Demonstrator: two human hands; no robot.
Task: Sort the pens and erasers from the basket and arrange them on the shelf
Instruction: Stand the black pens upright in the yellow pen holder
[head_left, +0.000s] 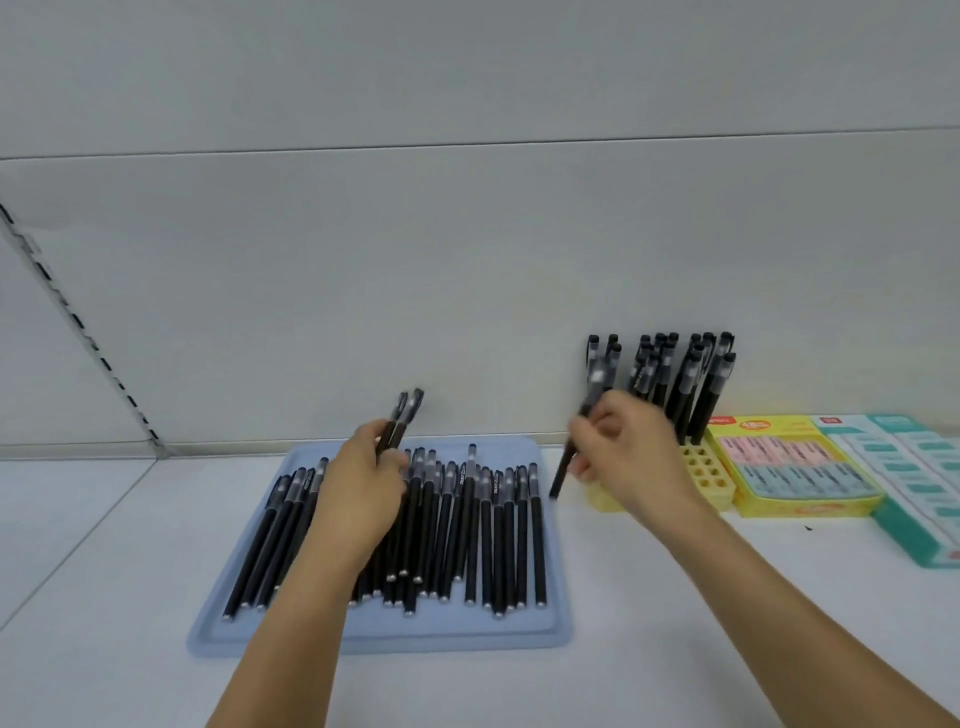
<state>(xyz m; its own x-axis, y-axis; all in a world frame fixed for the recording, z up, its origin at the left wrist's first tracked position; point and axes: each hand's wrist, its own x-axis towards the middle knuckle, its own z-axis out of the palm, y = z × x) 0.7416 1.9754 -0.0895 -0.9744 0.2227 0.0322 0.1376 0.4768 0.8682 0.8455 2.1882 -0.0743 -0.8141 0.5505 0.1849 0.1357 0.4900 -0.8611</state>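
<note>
We have a pen in each hand's work right now. Our left hand (363, 483) is closed around two pens (402, 421) lifted above the tray (550, 623), their capped ends pointing up toward the back wall. Our right hand (623, 457) pinches a single pen (576, 431) near its middle, tilted, beside the yellow holder (701, 470).

The loose pens (467, 530) lie side by side on the pale blue tray, which rests on the white shelf (104, 519). More pens (680, 384) stand upright in the holder's back holes; the front holes are empty. To the right sit a yellow eraser box (795, 467) and a teal box (914, 483), touching each other.

We judge the pens light, stiff and smooth: slim black barrels with small metal tips and clear-windowed caps. They roll easily, so we would take each one mid-barrel between thumb and fingers, where it balances, and steer the tip into a hole. Holding several at once risks one sliding out.

The holder looks like a firm block with a grid of round holes. The tray seems matte with a raised rim. The boxes look like glossy card, with flat rectangular erasers packed in rows.
</note>
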